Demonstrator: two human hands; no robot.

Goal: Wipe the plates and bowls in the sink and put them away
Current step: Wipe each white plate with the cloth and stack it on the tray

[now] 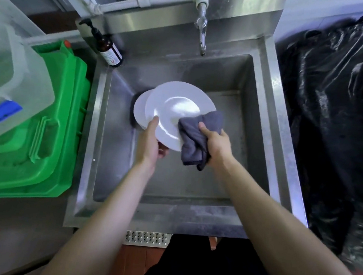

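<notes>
Over the steel sink (pixel 265 127) I hold a white plate (pixel 174 106) tilted toward me. My left hand (pixel 151 143) grips its near left rim, thumb on top and fingers underneath. My right hand (pixel 215 143) clutches a grey cloth (pixel 194 138) pressed against the plate's right rim. Behind and below the held plate, the edge of another white dish (pixel 139 109) shows at the left side of the basin; most of it is hidden.
A tap (pixel 201 32) hangs over the back of the basin. A brown pump bottle (pixel 107 45) stands on the back left corner. A green bin (pixel 45 129) with a clear container (pixel 9 83) on it sits left. A black plastic bag (pixel 335 120) fills the right.
</notes>
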